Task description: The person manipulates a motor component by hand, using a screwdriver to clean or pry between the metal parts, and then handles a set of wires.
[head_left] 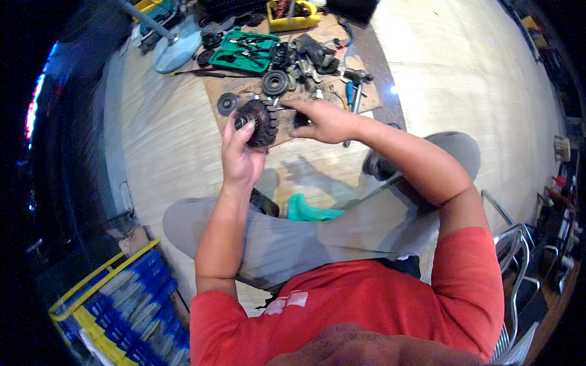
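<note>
My left hand (239, 160) grips a round black part with a chunky toothed rim (267, 124), its thumb laid across the near face. To the right of that part is my right hand (332, 124), its thumb and fingers spread apart. Something dark shows between them, and I cannot tell whether it is touched. Just beyond the toothed part, a flat black disc (227, 104) lies on the brown board (215, 91). A black ring-shaped part (275, 83) sits farther back.
A green tool case (245, 51) with dark tools lies open beyond the discs. A yellow tray (293, 18) stands at the back. Greasy metal parts (314, 55), a hammer (359, 75) and a blue-handled tool (350, 91) lie right. Blue-yellow bins (131, 299) stand lower left.
</note>
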`<state>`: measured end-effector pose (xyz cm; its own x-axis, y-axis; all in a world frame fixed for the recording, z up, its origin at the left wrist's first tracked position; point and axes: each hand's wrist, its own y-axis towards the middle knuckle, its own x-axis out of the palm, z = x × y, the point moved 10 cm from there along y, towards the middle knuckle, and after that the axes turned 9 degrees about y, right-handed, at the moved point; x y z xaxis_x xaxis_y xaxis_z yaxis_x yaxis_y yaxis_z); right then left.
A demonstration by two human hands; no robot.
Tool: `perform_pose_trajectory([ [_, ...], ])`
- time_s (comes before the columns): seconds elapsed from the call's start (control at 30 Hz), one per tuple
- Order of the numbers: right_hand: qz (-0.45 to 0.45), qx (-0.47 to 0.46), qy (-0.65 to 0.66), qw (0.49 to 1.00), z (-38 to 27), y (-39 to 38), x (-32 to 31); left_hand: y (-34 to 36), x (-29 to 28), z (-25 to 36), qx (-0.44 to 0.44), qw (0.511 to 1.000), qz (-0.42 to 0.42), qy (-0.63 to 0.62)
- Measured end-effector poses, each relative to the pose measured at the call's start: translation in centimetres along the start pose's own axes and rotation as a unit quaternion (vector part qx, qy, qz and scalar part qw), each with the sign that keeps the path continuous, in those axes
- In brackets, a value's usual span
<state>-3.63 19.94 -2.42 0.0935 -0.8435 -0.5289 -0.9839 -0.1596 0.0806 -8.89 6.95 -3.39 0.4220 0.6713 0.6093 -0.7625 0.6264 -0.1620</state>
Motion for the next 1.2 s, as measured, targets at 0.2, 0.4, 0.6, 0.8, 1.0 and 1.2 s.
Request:
perform_pose_trajectory([
  [0.2,0.048,0.047,0.111,0.992,-0.1,1.5,0.1,-0.9,0.8,-0.1,-0.005,0.999,-0.007,0.038],
  [0.4,0.072,0.025,-0.020,0.997,1.5,0.7,-1.3,-0.9,-0.7,1.1,-0.008,1.000,-0.004,0.017],
  [0.6,0.056,0.066,-0.138,0.987,4.5,0.1,-2.3,-0.7,-0.2,0.7,-0.018,0.999,-0.033,0.013],
  [0.8,0.033,0.100,-0.182,0.978,5.8,0.0,-3.1,-0.6,0.1,0.4,-0.023,0.998,-0.050,0.025],
  [1.0,0.020,0.156,-0.227,0.961,8.3,0.4,-4.3,-0.9,0.4,0.5,-0.036,0.998,-0.033,0.027],
  [1.2,-0.043,0.080,-0.065,0.994,3.5,0.2,-0.3,-0.6,-0.1,-1.2,-0.045,0.998,-0.009,0.041],
])
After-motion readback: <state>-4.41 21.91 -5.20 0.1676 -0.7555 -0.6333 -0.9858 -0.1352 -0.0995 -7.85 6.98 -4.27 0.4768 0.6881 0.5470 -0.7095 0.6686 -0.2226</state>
